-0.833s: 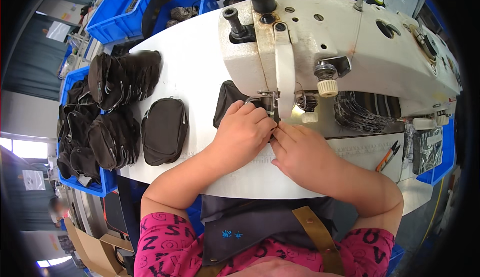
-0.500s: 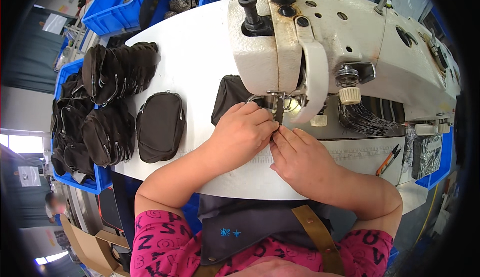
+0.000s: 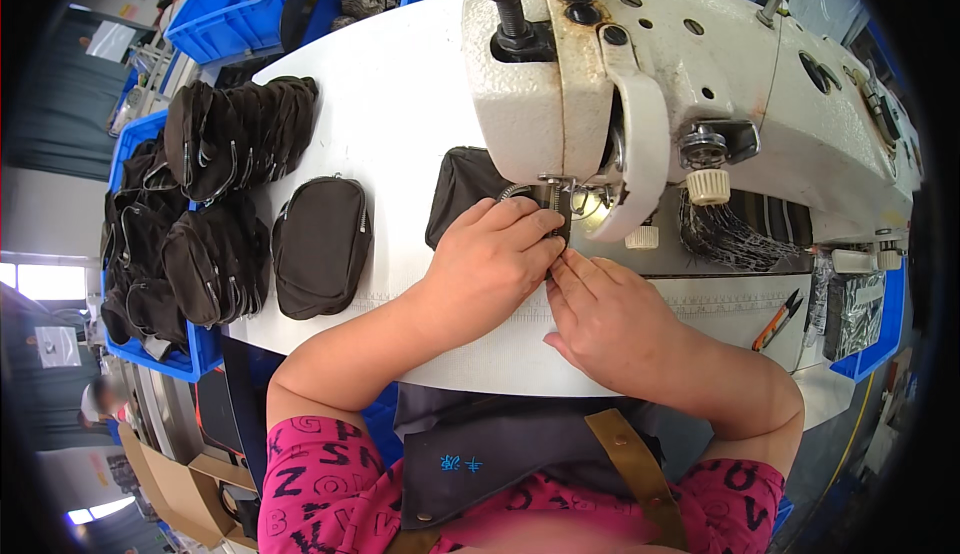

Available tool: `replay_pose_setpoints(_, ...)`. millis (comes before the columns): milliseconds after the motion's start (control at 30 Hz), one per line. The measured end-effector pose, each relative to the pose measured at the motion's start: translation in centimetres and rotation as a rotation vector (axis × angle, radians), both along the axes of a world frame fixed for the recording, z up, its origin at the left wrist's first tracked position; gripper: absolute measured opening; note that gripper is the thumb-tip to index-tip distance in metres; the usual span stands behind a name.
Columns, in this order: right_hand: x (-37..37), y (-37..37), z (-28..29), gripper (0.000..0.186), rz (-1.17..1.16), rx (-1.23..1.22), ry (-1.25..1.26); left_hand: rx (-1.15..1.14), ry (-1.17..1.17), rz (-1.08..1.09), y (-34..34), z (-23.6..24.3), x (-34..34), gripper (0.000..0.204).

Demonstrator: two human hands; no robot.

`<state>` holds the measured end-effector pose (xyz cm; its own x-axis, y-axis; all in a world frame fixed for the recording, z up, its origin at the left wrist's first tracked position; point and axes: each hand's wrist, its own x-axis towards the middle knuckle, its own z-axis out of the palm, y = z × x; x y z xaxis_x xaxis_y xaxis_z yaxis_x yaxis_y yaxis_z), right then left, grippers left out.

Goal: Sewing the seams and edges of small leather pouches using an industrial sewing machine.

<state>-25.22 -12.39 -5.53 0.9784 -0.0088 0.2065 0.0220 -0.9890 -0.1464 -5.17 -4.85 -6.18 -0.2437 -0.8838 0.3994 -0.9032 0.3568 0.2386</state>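
Note:
A dark brown fabric pouch [image 3: 462, 186] with a metal zipper [image 3: 555, 204] lies under the white sewing machine's [image 3: 520, 114] needle area. My left hand [image 3: 497, 262] is closed on the pouch's near side, fingers bent beside the zipper. From the right, my right hand [image 3: 615, 319] meets it, its fingertips pressed together at the zipper's near end. The fingertips of both hands nearly touch. Most of the fabric between them is hidden under my fingers. A finished-looking dark pouch [image 3: 320, 246] lies on the white table to the left of my left forearm.
Stacked dark pouches [image 3: 235, 139] sit at the table's left edge, partly over a blue bin [image 3: 205, 354]. More blue bins [image 3: 225, 29] stand behind. An orange-handled cutting tool [image 3: 775, 324] lies at the right, by a ruler strip [image 3: 710, 304]. Dark threads [image 3: 735, 234] hang beneath the machine arm.
The whole view has shifted slightly, with the machine a little further right. My left fingers have moved slightly along the zipper; both hands keep their grip at the same spot.

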Motion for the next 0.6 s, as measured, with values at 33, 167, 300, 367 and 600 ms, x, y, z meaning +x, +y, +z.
replay_pose_setpoints(33,0.0,0.0,0.0,0.048,-0.002,0.012,0.009,0.0,0.0,0.0,0.1,0.0,0.0,0.03)
replay_pose_setpoints(167,0.0,0.0,0.2,0.051,-0.003,0.025,0.023,0.054,-0.041,0.043,0.4,0.5,-0.3,0.031)
replay_pose_setpoints(300,0.0,-0.1,0.3,0.053,0.006,0.014,0.037,0.058,-0.054,0.058,0.5,0.4,-0.2,0.033)
replay_pose_setpoints(367,0.0,-0.1,0.5,0.053,0.01,0.011,0.044,0.049,-0.047,0.057,0.5,0.1,-0.2,0.033)
replay_pose_setpoints(600,0.1,-0.3,-0.4,0.042,-0.027,0.04,-0.018,0.022,-0.052,0.056,0.4,-0.2,-0.4,0.033)
